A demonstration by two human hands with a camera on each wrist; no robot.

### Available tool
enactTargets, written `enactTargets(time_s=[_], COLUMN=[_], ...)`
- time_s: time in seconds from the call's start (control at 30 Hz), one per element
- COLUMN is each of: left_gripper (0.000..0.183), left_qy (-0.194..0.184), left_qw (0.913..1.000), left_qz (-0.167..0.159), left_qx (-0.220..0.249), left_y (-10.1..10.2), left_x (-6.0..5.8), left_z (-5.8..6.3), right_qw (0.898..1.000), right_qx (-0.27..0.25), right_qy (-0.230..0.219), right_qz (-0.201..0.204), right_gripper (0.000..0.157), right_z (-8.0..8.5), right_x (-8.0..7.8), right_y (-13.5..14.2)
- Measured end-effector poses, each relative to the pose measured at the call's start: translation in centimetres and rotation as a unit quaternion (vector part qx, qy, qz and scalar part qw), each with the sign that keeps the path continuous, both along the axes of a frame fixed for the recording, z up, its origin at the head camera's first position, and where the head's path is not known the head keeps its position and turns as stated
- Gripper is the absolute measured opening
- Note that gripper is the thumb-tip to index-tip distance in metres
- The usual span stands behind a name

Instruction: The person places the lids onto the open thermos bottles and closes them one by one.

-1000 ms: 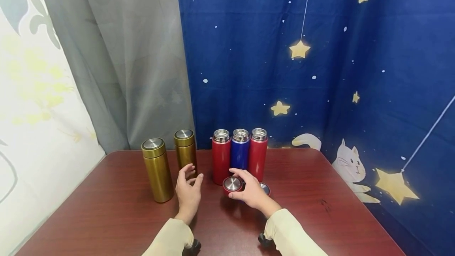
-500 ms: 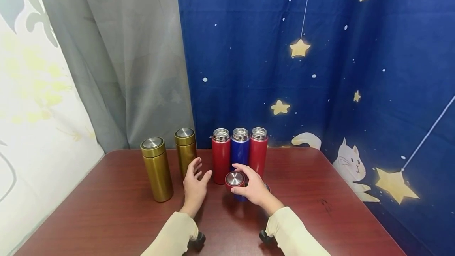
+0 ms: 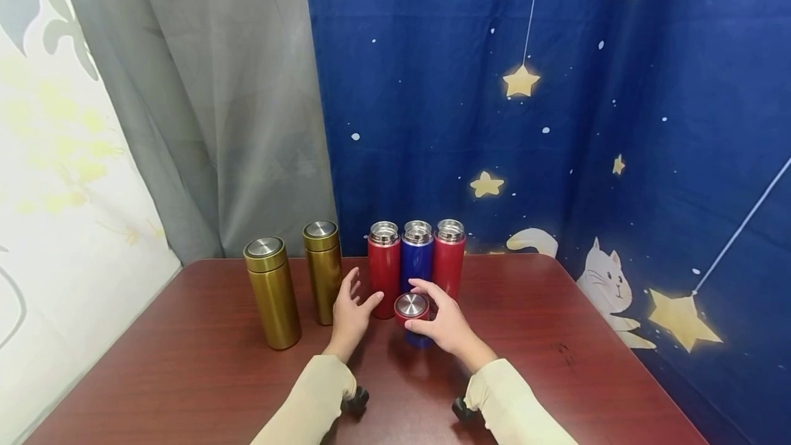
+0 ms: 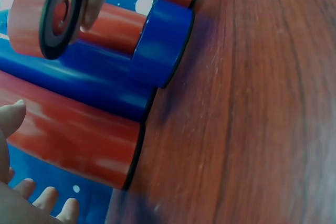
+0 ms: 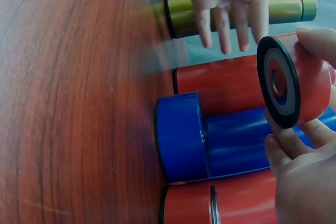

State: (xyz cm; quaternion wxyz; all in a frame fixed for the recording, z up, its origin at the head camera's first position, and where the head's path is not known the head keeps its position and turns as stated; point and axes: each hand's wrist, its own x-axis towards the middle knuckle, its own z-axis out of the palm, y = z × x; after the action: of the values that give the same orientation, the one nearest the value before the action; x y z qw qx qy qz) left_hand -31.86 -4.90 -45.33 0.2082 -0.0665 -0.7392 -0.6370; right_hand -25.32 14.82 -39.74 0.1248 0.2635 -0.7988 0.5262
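Observation:
My right hand (image 3: 448, 327) pinches a red flask lid (image 3: 412, 305) with a steel top, holding it above the table; its black-rimmed underside (image 5: 280, 82) shows in the right wrist view. Below it, a blue lid (image 5: 181, 137) sits on the table in front of the blue flask (image 3: 417, 263). Another red lid (image 5: 186, 204) lies beside the blue one. To the left, my left hand (image 3: 351, 318) holds nothing, fingers spread near the left red flask (image 3: 384, 268). The right red flask (image 3: 450, 259) completes the row; all three stand upright, lidless, with bare steel necks.
Two gold flasks (image 3: 273, 301) with lids on stand upright at the left, one nearer the front and one farther back (image 3: 323, 273). The dark red wooden table (image 3: 556, 362) extends to the right and front. A grey curtain and a blue starry curtain (image 3: 432, 88) hang behind.
My right hand has raised the red lid off the table and slightly to the right. My left hand has moved right, from beside the rear gold flask to near the left red flask.

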Motion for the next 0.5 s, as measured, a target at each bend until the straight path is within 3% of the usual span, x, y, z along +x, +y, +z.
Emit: enactTargets(time_s=[0.33,0.5], left_gripper=[0.078,0.081], left_qy=[-0.004,-0.020], left_qw=[1.0000,0.9997], left_qz=[-0.001,-0.012], left_qx=[0.002,-0.001], left_y=[0.6,0.5], left_x=[-1.1,-1.4], left_z=[-0.2,0.0], right_qw=[0.999,0.999], right_qx=[-0.006,-0.002], right_qy=[0.042,0.046], right_qz=[-0.003,-0.009], right_gripper=[0.049,0.053], right_z=[0.5,-1.1], right_x=[0.2,-0.8], right_y=[0.4,0.6])
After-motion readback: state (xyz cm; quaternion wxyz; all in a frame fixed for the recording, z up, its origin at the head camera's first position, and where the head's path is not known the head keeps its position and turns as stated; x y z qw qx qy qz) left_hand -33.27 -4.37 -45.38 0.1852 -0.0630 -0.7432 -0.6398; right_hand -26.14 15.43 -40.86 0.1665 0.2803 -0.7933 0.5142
